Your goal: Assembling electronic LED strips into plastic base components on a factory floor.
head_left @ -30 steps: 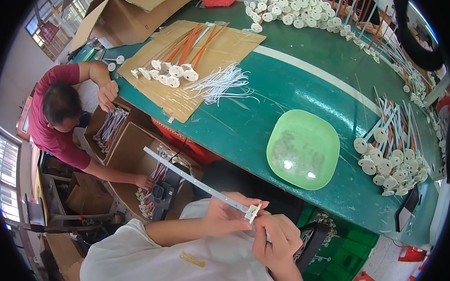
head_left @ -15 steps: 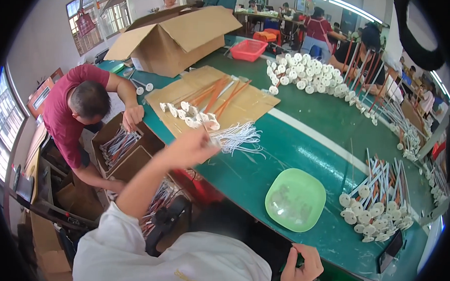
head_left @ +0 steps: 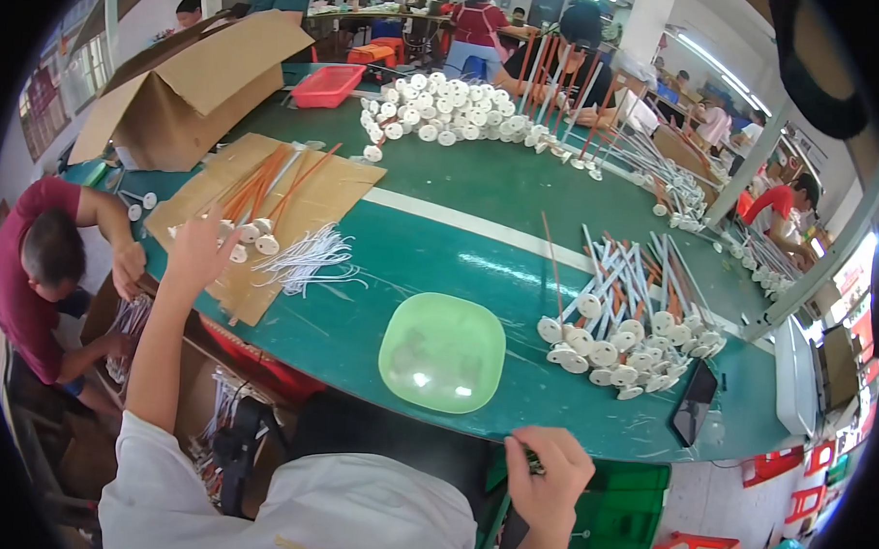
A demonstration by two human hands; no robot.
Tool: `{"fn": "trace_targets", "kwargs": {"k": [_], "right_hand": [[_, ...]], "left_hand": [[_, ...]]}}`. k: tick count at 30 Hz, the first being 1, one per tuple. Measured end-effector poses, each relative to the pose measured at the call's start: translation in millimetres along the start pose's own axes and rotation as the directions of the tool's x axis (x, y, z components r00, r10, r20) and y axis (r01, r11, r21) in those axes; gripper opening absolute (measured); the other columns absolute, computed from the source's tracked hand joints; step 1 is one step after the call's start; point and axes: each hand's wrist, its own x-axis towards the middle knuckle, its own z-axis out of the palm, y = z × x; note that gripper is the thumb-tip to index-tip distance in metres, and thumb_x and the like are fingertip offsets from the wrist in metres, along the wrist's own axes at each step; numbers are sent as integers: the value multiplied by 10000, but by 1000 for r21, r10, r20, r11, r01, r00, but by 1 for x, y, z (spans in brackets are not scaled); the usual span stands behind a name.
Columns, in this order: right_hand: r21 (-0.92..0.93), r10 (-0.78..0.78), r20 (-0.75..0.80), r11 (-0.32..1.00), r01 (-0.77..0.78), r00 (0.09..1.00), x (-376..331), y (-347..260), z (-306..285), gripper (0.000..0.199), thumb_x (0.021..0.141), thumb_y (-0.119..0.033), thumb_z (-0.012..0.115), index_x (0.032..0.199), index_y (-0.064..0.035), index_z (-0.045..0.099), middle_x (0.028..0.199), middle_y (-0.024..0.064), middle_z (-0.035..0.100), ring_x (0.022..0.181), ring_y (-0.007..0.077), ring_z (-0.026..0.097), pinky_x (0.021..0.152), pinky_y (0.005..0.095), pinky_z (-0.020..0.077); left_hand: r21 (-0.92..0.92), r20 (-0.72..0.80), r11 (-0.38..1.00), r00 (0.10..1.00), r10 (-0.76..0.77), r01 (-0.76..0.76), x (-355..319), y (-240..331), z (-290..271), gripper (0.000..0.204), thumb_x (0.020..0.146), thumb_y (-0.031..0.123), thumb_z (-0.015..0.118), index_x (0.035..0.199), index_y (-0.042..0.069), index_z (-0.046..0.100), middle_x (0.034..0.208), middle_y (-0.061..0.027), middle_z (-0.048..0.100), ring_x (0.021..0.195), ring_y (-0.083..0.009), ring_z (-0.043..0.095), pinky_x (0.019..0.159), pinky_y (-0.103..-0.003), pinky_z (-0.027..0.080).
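On a brown cardboard sheet (head_left: 336, 179) at the left of the table lie orange and grey rods (head_left: 256, 186) with white disc ends (head_left: 250, 233). My left hand (head_left: 196, 251) reaches over these discs, thumb and fingers apart; whether it touches one is hard to see. Beside it lies a bundle of thin white cords (head_left: 309, 258). My right hand (head_left: 551, 477) is curled at the table's near edge, fingers drawn together; what they hold, if anything, is hidden. Between my hands sits a light green square bowl (head_left: 442, 354) with small clear pieces inside.
Disc-ended rods (head_left: 621, 349) are heaped on the right, near a black phone (head_left: 694, 401). Further back stand a white disc pile (head_left: 445, 108), a red basket (head_left: 327, 85) and a cardboard box (head_left: 199, 97). A person in maroon (head_left: 33, 260) bends over boxes at left. A green crate (head_left: 625, 504) is below.
My view has swung to the right. My left hand has moved from beside the white cords to the disc ends, and its fingers have spread. My right hand stays curled near the table edge.
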Motion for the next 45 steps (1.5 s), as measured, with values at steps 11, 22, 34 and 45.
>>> {"fn": "trace_targets", "kwargs": {"k": [11, 22, 34, 45], "right_hand": [[-685, -104, 126, 710, 162, 987, 81, 29, -7, 255, 640, 47, 738, 872, -54, 707, 1238, 159, 577, 1142, 348, 537, 911, 439, 468], [-7, -153, -178, 988, 155, 972, 15, 3, 20, 254, 591, 63, 793, 797, 6, 657, 833, 143, 676, 695, 286, 657, 632, 343, 533], [199, -376, -9, 907, 370, 926, -34, -32, 49, 226, 642, -74, 805, 854, -46, 735, 817, 72, 714, 660, 209, 673, 577, 284, 489], [237, -361, 25, 908, 346, 932, -41, -40, 52, 169, 733, -55, 774, 889, -19, 722, 745, 55, 689, 598, 181, 654, 507, 261, 525]], "left_hand": [[-892, -253, 337, 951, 177, -300, -112, 182, -15, 76, 772, 38, 708, 715, 23, 659, 640, -113, 620, 547, -253, 606, 498, -331, 437], [-951, 77, -211, 834, 546, 226, -175, 201, -46, 218, 887, 75, 649, 1062, -51, 681, 875, -149, 702, 720, -222, 685, 670, -314, 542], [-652, 32, -534, 724, 689, 538, -199, 205, -40, 453, 835, -15, 740, 1243, -122, 575, 1174, -208, 654, 1096, -250, 652, 947, -368, 521], [-762, 128, -475, 822, 555, 440, -215, 199, -31, 500, 705, 82, 890, 1096, -115, 648, 984, -199, 709, 871, -251, 710, 783, -361, 579]]}}
